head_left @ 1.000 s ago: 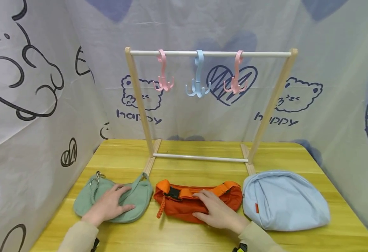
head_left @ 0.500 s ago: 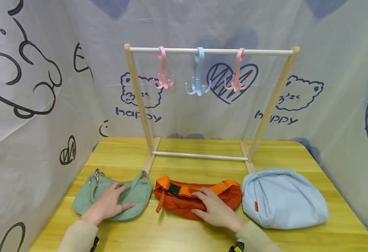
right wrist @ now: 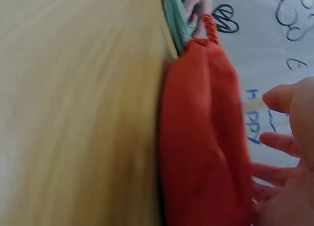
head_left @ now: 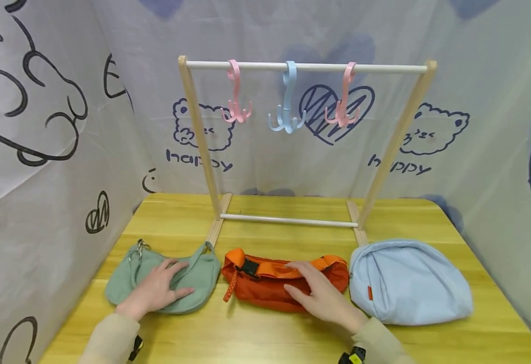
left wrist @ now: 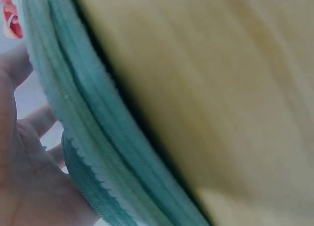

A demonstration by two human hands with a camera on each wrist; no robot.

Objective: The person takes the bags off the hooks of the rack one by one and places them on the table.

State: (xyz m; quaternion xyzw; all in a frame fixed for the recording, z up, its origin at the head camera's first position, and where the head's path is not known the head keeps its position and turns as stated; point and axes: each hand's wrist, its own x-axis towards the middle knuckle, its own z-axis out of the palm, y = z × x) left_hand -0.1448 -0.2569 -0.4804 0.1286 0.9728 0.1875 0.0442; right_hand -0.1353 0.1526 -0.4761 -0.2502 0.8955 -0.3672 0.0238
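Observation:
On the table lies a sage green shoulder bag [head_left: 192, 296] with a metal ring and clasp at its upper left. My left hand [head_left: 153, 288] rests over its middle, fingers relaxed and spread toward the strap. A red-orange waist bag [head_left: 265, 296] with an orange strap and black buckle [head_left: 249, 267] lies at the centre. My right hand [head_left: 324, 298] is spread over its right half; in the right wrist view the fingers [right wrist: 279, 142] are apart beside the red fabric. To the right lies a pale blue pouch [head_left: 420, 288] with a small red tag, untouched.
Behind the bags stands a wooden rack with a white top bar [head_left: 256, 66]. From it hang a pink hook [head_left: 236, 96], a blue hook [head_left: 287, 101] and another pink hook [head_left: 344, 98]. The lower bar [head_left: 288, 220] sits near the tabletop [head_left: 247, 338]. Printed cloth surrounds the table.
My right hand has shifted slightly right along the waist bag and lifted a little. The left hand stays on the green bag. The head view has tilted down slightly at first, then up.

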